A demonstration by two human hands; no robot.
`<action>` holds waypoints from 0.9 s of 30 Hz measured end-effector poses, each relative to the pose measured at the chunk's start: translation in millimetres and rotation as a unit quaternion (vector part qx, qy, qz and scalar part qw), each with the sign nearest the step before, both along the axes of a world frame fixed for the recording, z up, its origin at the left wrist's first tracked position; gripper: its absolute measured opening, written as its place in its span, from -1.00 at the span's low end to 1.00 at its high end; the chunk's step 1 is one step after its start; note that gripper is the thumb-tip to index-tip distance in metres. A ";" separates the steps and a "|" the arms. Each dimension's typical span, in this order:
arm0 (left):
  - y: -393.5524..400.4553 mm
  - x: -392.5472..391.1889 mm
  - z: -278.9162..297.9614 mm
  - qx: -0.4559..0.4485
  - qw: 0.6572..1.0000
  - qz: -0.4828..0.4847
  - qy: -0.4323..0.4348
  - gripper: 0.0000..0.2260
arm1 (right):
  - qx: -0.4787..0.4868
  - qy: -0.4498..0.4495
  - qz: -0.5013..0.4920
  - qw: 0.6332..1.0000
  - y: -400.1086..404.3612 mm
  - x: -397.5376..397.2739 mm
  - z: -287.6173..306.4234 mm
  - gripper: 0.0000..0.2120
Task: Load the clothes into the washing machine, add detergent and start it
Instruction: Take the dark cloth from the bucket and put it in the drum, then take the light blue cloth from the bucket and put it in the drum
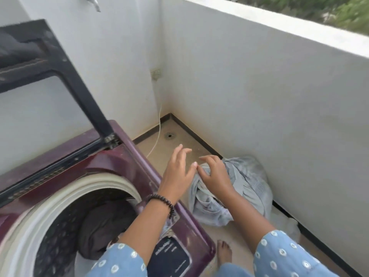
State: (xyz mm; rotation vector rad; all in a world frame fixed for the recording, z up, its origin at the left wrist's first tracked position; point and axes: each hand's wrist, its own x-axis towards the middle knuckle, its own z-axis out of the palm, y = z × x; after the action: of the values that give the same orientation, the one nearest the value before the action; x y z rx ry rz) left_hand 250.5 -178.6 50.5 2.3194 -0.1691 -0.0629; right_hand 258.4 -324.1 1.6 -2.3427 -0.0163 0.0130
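A maroon top-loading washing machine (127, 168) stands in the corner of a balcony with white walls (249, 96) and a beige tiled floor (179, 148). Its dark-framed lid (50, 80) is raised, tilted back toward the wall at the left. Inside the round drum (60, 226) a dark garment (103, 230) lies against the near right side. A control panel (171, 254) sits at the machine's near right corner.

On the floor just right of the machine, against the low parapet wall, lies a crumpled pale blue-grey bundle of clothes (245, 188); its long axis runs roughly along the wall's skirting, from near to far. A white cable (158, 128) hangs down the corner and trails onto the floor beside a round floor drain (169, 135). A bare foot (223, 252) rests on the tiles between machine and bundle.

The left hand (177, 172), with a dark bead bracelet (163, 202) on its wrist, reaches over the machine's right edge, fingers spread wide and holding nothing. The right hand (213, 174) hovers over the bundle's top, fingers loosely curled and apart, gripping nothing as far as can be seen. Both sleeves (283, 254) are light blue with white dots.
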 end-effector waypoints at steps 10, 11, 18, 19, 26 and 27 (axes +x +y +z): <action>-122.0 49.6 -85.6 0.032 0.984 -0.120 0.128 -0.66 | -0.017 0.182 -0.098 0.978 -128.9 5.6 -95.9 -0.64; -133.5 55.0 -96.9 0.043 0.981 -0.131 0.136 -0.66 | -0.017 0.198 -0.104 0.975 -140.3 8.1 -105.0 -0.63; -184.0 80.7 -176.0 0.110 0.953 -0.181 0.218 -0.63 | -0.020 0.295 -0.110 0.949 -195.0 29.8 -168.7 -0.60; -187.0 84.0 -185.8 0.116 0.950 -0.183 0.226 -0.63 | -0.023 0.306 -0.105 0.946 -198.9 32.8 -178.7 -0.60; -196.0 113.6 -248.5 0.147 0.938 -0.183 0.254 -0.61 | -0.048 0.361 -0.051 0.930 -207.2 66.5 -241.1 -0.57; -197.6 117.0 -258.8 0.150 0.936 -0.183 0.262 -0.61 | -0.046 0.364 -0.047 0.929 -206.4 72.1 -249.9 -0.57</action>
State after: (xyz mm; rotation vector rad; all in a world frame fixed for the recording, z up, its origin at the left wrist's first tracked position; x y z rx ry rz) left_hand 367.5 -376.2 -208.3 2.4468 -0.3322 -0.9427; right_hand 330.5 -530.5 -248.3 -2.2902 0.4703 0.8444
